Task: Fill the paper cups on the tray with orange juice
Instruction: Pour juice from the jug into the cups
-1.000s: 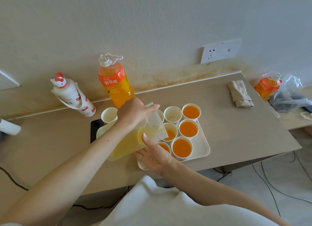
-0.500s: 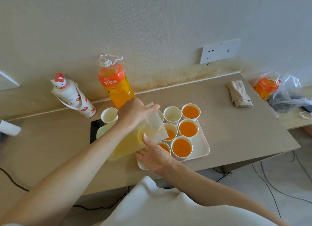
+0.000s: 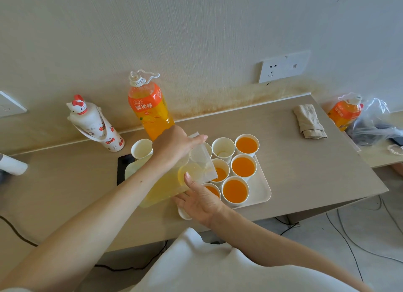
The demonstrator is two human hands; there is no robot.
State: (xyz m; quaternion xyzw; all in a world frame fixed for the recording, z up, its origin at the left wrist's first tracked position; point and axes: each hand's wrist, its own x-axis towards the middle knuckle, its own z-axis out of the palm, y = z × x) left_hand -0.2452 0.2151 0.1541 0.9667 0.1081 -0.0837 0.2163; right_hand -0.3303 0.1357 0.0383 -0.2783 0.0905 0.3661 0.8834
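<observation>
Our left hand grips the tilted pitcher, spout rightward over the middle cup. Our flat right hand steadies it.

Pitcher — no visible shift.
</observation>
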